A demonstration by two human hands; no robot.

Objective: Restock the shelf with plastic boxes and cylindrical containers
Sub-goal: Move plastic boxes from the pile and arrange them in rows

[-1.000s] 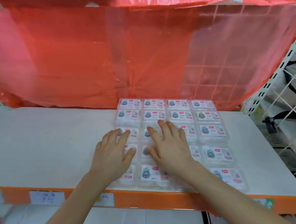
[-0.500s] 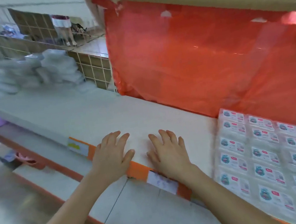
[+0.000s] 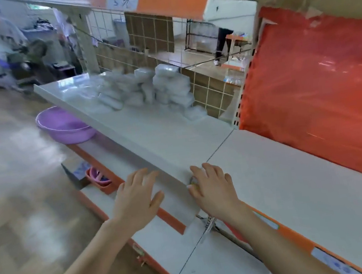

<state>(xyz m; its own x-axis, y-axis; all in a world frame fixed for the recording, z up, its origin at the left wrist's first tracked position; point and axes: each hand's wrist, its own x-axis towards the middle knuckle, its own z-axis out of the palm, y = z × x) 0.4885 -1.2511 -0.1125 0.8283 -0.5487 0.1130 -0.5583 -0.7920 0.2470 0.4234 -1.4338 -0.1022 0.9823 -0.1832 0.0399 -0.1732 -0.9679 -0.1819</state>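
A heap of clear plastic boxes (image 3: 156, 89) lies stacked on the far left section of the white shelf (image 3: 287, 179), against the wire grid back. My left hand (image 3: 137, 197) hovers flat, fingers spread, off the shelf's front edge and holds nothing. My right hand (image 3: 211, 188) hangs beside it, fingers straight, over the shelf's front edge near the seam between two shelf sections, also empty. The labelled boxes laid out earlier are out of view to the right.
Red plastic sheeting (image 3: 314, 93) covers the shelf's back on the right. A purple basin (image 3: 63, 126) sits on a lower shelf at left. A small pink basket (image 3: 98, 177) lies lower down. A person (image 3: 221, 41) stands behind the grid; another is at far left.
The view has swung left, away from the laid-out labelled boxes, which have left the frame. Both hands lifted off them and travelled left along the shelf edge, still flat and empty.
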